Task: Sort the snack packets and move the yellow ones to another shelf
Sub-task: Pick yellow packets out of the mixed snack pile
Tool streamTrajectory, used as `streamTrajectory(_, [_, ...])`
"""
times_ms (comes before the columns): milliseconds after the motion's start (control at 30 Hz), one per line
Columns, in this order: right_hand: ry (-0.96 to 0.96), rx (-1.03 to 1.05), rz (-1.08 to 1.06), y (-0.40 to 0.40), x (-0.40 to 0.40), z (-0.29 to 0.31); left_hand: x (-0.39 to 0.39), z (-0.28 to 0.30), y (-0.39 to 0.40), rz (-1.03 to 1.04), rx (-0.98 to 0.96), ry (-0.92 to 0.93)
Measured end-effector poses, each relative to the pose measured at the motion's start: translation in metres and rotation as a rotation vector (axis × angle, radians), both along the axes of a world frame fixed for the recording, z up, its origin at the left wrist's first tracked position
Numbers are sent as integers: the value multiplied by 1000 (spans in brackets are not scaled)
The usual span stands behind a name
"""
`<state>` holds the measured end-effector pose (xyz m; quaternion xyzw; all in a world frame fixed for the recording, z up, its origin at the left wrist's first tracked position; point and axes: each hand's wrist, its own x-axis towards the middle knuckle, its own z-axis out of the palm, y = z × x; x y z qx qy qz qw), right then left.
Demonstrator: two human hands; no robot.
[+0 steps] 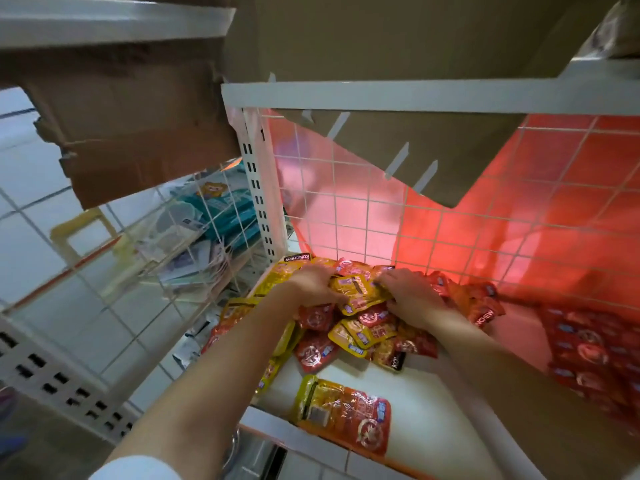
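Both hands were down in the heap of glossy red and yellow foil snack packets on the white metal shelf. The left hand and right hand had their fingers curled on one yellow foil packet atop the pile, left at its nine o'clock edge, right at three o'clock. A larger yellow-and-red foil pack lay alone at six o'clock, apart from the heap. White wire mesh backed the shelf at twelve.

shop: wire shelf of snack packets
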<state>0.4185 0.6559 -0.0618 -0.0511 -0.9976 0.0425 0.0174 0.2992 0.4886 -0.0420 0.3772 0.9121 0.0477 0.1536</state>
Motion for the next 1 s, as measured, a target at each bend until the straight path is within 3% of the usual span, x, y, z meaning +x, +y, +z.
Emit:
streamTrajectory(100, [77,-46,25,2,5,-4,-3,1,-6,33,35,-21])
streamTrajectory(300, [198,-214,-36,6,14,-4,-4,9,-19,173,327,-286])
streamTrajectory(500, [234,-715,-265,0,34,2,-2,13,-37,288,748,-515])
streamTrajectory(600, [292,-875,-281,-20,46,8,4,15,-44,426,888,-640])
streamTrajectory(767, [350,-1100,-348,-58,62,8,35,21,-54,478,992,-1081])
streamTrajectory(1000, [335,-1278,-399,-87,77,-4,66,13,-70,467,1128,-1348])
